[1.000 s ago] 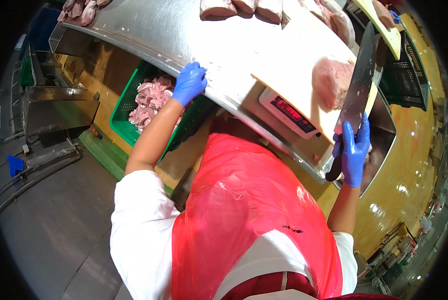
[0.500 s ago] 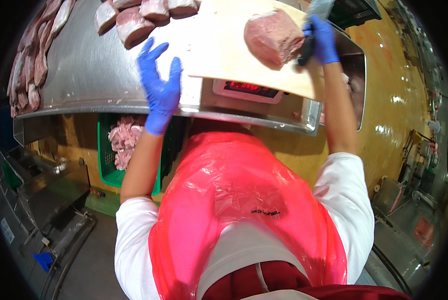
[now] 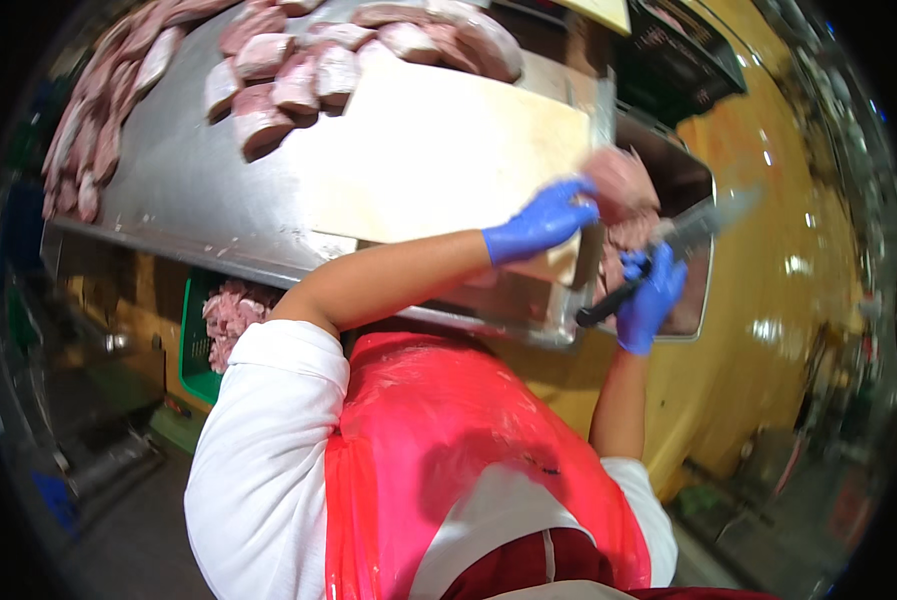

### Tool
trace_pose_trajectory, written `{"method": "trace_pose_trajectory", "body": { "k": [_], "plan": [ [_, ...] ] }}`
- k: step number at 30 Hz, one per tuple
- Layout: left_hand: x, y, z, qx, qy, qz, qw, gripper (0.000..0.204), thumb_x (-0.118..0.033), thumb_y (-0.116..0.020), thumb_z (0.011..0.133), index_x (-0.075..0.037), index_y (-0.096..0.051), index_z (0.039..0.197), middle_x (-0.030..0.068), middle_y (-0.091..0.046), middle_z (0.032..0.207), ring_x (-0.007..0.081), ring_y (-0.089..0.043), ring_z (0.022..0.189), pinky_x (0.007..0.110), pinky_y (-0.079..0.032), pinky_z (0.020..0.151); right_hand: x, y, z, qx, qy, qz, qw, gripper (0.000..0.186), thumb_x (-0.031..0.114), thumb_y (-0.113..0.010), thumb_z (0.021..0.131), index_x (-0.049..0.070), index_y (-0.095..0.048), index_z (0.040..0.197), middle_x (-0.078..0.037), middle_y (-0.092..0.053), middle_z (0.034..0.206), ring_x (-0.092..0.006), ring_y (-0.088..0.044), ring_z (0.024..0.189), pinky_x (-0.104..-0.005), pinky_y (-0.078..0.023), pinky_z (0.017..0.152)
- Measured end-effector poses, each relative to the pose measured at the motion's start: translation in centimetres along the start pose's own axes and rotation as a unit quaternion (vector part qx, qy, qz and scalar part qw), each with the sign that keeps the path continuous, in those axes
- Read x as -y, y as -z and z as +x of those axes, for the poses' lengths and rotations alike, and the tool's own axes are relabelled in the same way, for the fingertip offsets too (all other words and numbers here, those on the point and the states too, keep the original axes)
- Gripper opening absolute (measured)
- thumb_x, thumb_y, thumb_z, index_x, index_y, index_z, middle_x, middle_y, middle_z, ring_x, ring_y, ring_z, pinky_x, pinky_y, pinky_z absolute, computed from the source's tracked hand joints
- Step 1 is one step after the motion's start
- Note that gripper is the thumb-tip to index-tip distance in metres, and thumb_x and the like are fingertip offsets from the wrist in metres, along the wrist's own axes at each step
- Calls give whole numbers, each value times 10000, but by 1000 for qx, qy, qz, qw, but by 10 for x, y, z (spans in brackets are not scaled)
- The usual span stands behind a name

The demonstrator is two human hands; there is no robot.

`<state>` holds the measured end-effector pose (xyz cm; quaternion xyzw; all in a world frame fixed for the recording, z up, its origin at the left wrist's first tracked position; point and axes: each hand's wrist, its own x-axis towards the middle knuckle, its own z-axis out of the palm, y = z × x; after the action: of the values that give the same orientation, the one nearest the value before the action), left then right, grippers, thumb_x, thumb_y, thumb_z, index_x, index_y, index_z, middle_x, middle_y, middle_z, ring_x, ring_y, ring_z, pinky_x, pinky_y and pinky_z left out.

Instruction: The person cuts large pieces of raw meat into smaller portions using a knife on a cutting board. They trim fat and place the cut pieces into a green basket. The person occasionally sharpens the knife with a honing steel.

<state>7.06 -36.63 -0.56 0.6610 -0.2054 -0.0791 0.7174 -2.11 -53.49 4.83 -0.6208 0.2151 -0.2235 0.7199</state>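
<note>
My right hand [image 3: 652, 300], in a blue glove, is closed round the black handle of a broad-bladed knife [image 3: 713, 218]. Its blurred blade points up and to the right, above the rim of a metal tub [image 3: 706, 292]. My left hand [image 3: 546, 222], also gloved in blue, reaches across the pale cutting board [image 3: 448, 120]. Its fingers are apart, and the fingertips meet the left edge of a pink meat chunk [image 3: 620, 184] without wrapping round it. That chunk is smeared by motion over the tub. More meat [image 3: 630, 234] lies below it in the tub.
Several meat blocks [image 3: 294, 82] sit on the steel table [image 3: 168, 170] beyond the board, and long strips [image 3: 98, 130] lie at far left. A green basket [image 3: 200, 376] with meat scraps [image 3: 236, 318] stands below the front edge. A dark crate [image 3: 683, 60] is at the back right.
The meat chunk has gone from the board to above the tub. My left hand has swung right after it. My right hand, still holding the knife, has come lower, over the tub. My view has shifted.
</note>
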Motion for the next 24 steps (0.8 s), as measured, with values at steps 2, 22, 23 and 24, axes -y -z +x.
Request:
{"method": "trace_pose_trajectory", "body": {
  "k": [2, 22, 23, 24],
  "plan": [
    [-7, 35, -19, 68, 30, 4, 997, 391, -247, -651, 966, -3, -633, 1271, 140, -666, 1216, 207, -630, 1121, 367, -487, 1003, -6, 16, 11, -18, -5, 26, 999, 162, 243, -555, 1045, 88, -523, 1084, -42, -568, 789, -107, -561, 625, -231, -480, 574],
    [93, 639, -114, -313, 233, -259, 883, 570, -353, -539, 994, 1, -497, 1439, 118, -575, 1422, 285, -556, 1301, 396, -443, 1096, -45, -185, -62, 51, -101, -8, 994, 78, 180, -540, 1048, 111, -505, 1058, -50, -558, 706, -121, -522, 511, -246, -462, 458],
    [93, 623, -132, -312, 185, -430, 827, 581, -457, -402, 1025, -34, -546, 1396, 167, -623, 1347, 298, -607, 1235, 436, -467, 1081, -43, -192, -65, 78, -87, 34, 993, 81, 186, -541, 1048, 112, -507, 1051, -51, -557, 701, -121, -520, 505, -246, -462, 458],
    [87, 601, -151, -422, 167, -360, 815, 510, -348, -420, 1046, -37, -504, 1441, 158, -594, 1391, 312, -600, 1251, 459, -460, 1106, -41, -200, -68, 84, -115, 5, 990, 123, 222, -558, 1040, 106, -515, 1048, -51, -556, 701, -123, -523, 505, -253, -470, 463]
  ]
}}
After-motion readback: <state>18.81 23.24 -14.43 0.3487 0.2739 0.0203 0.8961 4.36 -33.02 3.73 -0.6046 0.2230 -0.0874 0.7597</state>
